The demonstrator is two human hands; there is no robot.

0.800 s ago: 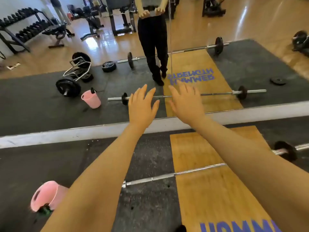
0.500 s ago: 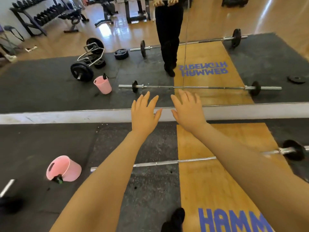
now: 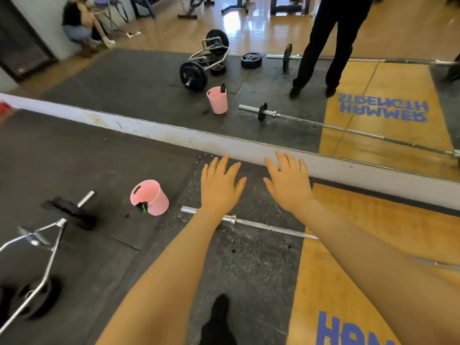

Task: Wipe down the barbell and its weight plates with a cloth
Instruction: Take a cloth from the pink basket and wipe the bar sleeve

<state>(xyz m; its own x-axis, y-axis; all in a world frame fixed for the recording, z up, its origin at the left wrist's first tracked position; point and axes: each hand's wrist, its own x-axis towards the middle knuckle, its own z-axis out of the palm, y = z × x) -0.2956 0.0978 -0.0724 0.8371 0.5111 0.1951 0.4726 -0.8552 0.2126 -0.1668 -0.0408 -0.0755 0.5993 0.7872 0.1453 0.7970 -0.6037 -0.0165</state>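
Note:
A chrome barbell [image 3: 261,225] lies on the floor across the black mat and the wooden platform, its left sleeve end near a pink bucket [image 3: 151,197]. My left arm hides the part of the bar just inside that end. My left hand [image 3: 219,185] and my right hand [image 3: 288,180] are stretched out above the bar, palms down, fingers straight and spread, holding nothing. A dark object with a green part [image 3: 143,207] hangs on the bucket's rim. No cloth shows in either hand.
A wall mirror with a white base strip [image 3: 174,135] runs across ahead, reflecting the bar, the bucket and my legs. A trap bar [image 3: 44,247] with black plates [image 3: 69,210] lies at the left. My dark shoe [image 3: 219,317] is at the bottom.
The view has swung left and down. The bucket and the bar's left end now sit closer to the centre, and the trap bar has come into view. Both hands stay open and spread.

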